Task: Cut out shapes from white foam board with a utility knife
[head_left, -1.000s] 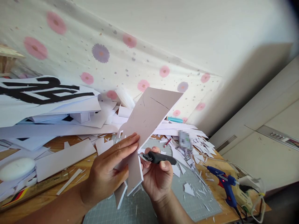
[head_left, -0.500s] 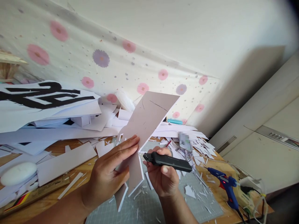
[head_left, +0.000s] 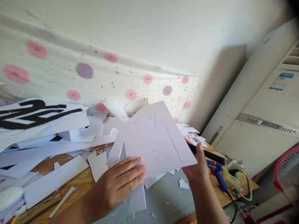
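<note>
A white foam board (head_left: 149, 137) with pencil marks and a notched left side is raised over the grey cutting mat (head_left: 170, 199). My left hand (head_left: 123, 183) grips its lower left part, the fingers lying together on the face and the thumb hidden. At the board's right corner is my right hand (head_left: 198, 168), closed around a black utility knife (head_left: 210, 155) and touching the board's edge. The knife's front end is hidden behind the board. A long line runs down the board near its right edge.
White offcuts and sheets (head_left: 70, 146) pile up at the left, beside a sheet with black lettering (head_left: 42, 113). A blue glue gun (head_left: 218, 175) and cables occupy the table's right. A red-rimmed racket (head_left: 277, 174) is at the far right, near a white fridge (head_left: 259, 140).
The foam board has turned from nearly edge-on to face me. My right hand, still holding the knife, has moved right to the board's far corner. The camera view has shifted right.
</note>
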`<state>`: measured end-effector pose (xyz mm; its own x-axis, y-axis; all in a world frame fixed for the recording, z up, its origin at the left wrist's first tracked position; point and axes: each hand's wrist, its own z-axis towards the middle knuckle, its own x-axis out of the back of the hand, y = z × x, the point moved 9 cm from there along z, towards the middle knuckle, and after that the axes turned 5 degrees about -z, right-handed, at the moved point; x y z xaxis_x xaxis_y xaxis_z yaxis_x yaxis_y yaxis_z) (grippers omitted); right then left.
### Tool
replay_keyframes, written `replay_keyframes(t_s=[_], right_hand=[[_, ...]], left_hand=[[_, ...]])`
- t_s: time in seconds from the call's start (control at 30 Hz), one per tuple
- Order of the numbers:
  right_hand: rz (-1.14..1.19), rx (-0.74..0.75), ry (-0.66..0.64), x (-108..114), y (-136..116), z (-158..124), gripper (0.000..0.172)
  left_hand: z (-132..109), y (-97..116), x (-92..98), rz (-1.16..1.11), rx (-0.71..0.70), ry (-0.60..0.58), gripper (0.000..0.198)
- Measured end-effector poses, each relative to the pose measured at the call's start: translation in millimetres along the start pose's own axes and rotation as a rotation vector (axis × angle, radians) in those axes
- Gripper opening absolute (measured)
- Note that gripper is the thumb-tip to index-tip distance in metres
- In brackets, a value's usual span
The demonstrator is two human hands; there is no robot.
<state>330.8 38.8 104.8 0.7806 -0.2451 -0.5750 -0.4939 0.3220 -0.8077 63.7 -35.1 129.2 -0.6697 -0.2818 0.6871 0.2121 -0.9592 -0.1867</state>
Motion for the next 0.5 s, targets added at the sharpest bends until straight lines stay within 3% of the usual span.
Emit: replay_keyframes(t_s=[0.17, 0.3, 0.4, 0.5], right_hand=[[-0.12, -0.099, -0.036, 18, 11, -16, 0.046], [-0.093, -0.094, -0.057, 22, 21, -24, 0.056], [-0.054, -0.051, -0.017, 29, 26, -24, 0.055], [-0.004, -0.02, 0.077, 36, 30, -21, 0.051]], left_hand=[[-4, 2, -23.1, -0.037, -0.044, -0.115, 0.038], [-8, -17, -29.3, -0.051, 0.058, -0.185, 0.055], [-13, -53, -16.1, -0.02, 0.311, -0.287, 0.068], [-13, -73, 22.6, 0.024, 0.473, -0.232, 0.064]])
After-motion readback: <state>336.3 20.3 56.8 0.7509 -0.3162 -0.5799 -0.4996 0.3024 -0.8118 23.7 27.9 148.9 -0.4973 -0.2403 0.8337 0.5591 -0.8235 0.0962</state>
